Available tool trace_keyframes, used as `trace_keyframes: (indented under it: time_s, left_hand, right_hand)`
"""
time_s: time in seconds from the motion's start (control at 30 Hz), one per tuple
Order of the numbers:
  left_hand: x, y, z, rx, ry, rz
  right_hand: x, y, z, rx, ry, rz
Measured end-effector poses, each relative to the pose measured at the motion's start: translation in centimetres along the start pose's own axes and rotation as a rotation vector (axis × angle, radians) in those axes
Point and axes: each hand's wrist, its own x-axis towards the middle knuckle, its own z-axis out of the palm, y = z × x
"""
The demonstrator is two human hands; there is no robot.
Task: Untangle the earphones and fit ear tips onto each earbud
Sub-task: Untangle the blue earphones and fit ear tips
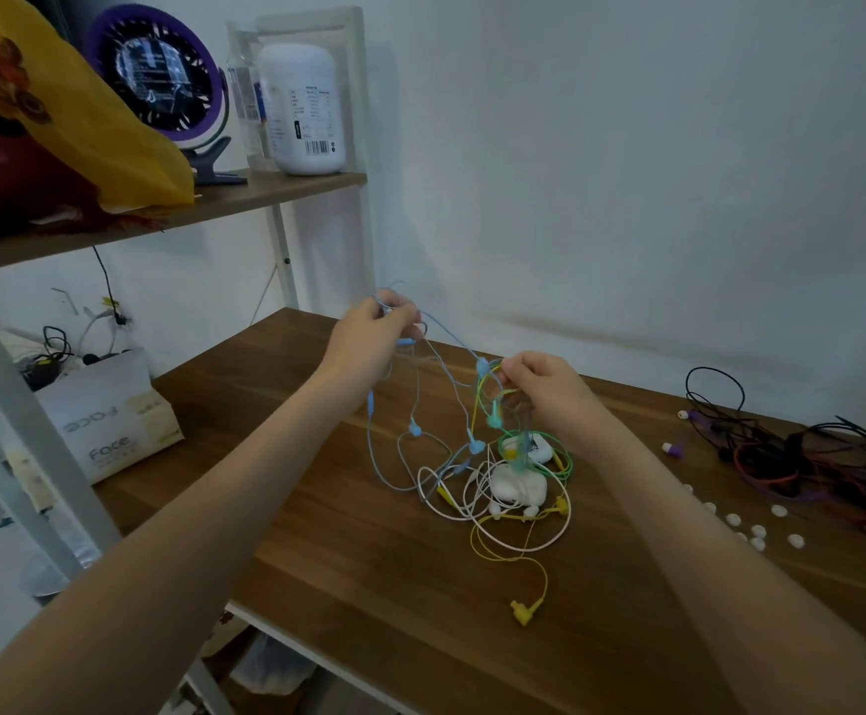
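Pinching blue cord (370, 405): left hand (369, 343) raised, right hand (544, 389) lower.

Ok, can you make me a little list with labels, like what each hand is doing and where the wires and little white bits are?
left: the left hand grips the blue cable, lifted above the table
right: the right hand pinches blue, yellow and green strands
pile: the bright tangle, white, yellow and green, lies under the hands
plug: the yellow plug lies nearest the person
tips: white ear tips lie loose at the right
other: the dark tangle lies far right, untouched
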Motion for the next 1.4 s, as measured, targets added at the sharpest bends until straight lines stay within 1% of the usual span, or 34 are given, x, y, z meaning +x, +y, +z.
trace_keyframes:
  time_s: [0.1,0.23,0.33,0.4,0.43,0.5,0.57,0.63,0.73,0.77,0.8,0.87,0.9,0.97,1.0,1.03,1.1,1.17,1.2,1.23,1.27,1.3,1.33,1.37,1.4]
  left_hand:
    - [0.5,0.1,-0.5,-0.183,0.086,-0.055]
    - [1.1,-0.4,-1.6,-0.435,0.189,-0.152]
    - [1.3,-1.3,-1.9,-0.459,0.248,-0.196]
    - [1.5,-2.3,-2.0,-0.371,0.253,-0.245]
    - [1.6,-2.8,-2.1,-0.291,0.229,-0.281]
    - [1.8,-3.7,-2.4,-0.114,0.120,-0.366]
    - [1.5,-4.1,-2.7,0.056,-0.017,-0.450]
    - [1.1,-4.3,-2.8,0.204,-0.141,-0.515]
    - [0.7,-4.7,-2.9,0.375,-0.333,-0.565]
    - [0.5,-4.5,-2.8,0.488,-0.394,-0.557]
    - [0.4,-4.2,-2.8,0.652,-0.438,-0.517]
    - [-0.1,-3.3,-2.4,0.979,-0.477,-0.382]
    - [-0.3,-2.7,-2.1,1.078,-0.475,-0.328]
    - [-0.2,-1.9,-1.5,1.204,-0.470,-0.266]
    - [-0.1,-1.6,-1.3,1.231,-0.473,-0.273]
    - [0.0,-1.3,-1.0,1.242,-0.477,-0.316]
    - [0.1,-0.9,-0.6,1.335,-0.423,-0.380]
    - [-0.2,-0.2,0.0,1.518,-0.256,-0.269]
    - [-0.3,0.0,0.3,1.547,-0.180,-0.160]
    - [-0.3,0.2,0.6,1.500,-0.125,-0.019]
    - [-0.1,0.1,1.1,1.393,-0.127,0.123]
    - [-0.2,0.0,1.5,1.246,-0.201,0.225]
    - [-0.2,-0.2,1.9,1.066,-0.327,0.267]
    - [-0.2,-0.4,2.4,0.904,-0.449,0.259]
    - [-0.2,-0.7,2.8,0.787,-0.515,0.236]
  right_hand:
    - [-0.1,0.2,-0.2,-0.010,-0.031,0.074]
    - [-0.5,0.6,-0.8,-0.215,-0.068,0.075]
    - [-0.4,0.5,-0.9,-0.204,-0.040,0.073]
    - [-0.2,0.5,-0.9,-0.245,-0.036,0.064]
    - [0.0,0.7,-0.9,-0.286,-0.044,0.059]
    - [0.1,0.8,-0.9,-0.291,-0.084,0.065]
    - [0.1,1.0,-0.9,-0.203,-0.106,0.083]
    - [0.0,0.8,-0.8,-0.061,-0.118,0.102]
    - [-0.1,0.5,-0.5,0.106,-0.161,0.115]
    - [0.0,0.5,-0.5,0.135,-0.173,0.114]
    - [0.0,0.4,-0.4,0.154,-0.181,0.110]
    - [0.1,0.4,-0.3,0.171,-0.183,0.106]
    - [0.1,0.4,-0.3,0.182,-0.180,0.105]
    - [0.1,0.2,-0.2,0.219,-0.173,0.109]
    - [0.1,0.1,-0.1,0.229,-0.169,0.113]
    - [0.1,0.1,0.1,0.225,-0.163,0.117]
    - [0.1,0.1,0.3,0.192,-0.153,0.124]
    - [0.1,0.1,0.4,0.177,-0.143,0.129]
    - [0.1,0.0,0.4,0.179,-0.138,0.133]
    - [0.1,0.0,0.5,0.188,-0.138,0.136]
    - [0.1,-0.1,0.5,0.206,-0.143,0.138]
    - [0.1,-0.2,0.6,0.233,-0.155,0.138]
    - [0.1,-0.3,0.6,0.266,-0.175,0.133]
    - [0.0,-0.3,0.6,0.301,-0.202,0.124]
    - [0.0,-0.4,0.5,0.336,-0.234,0.108]
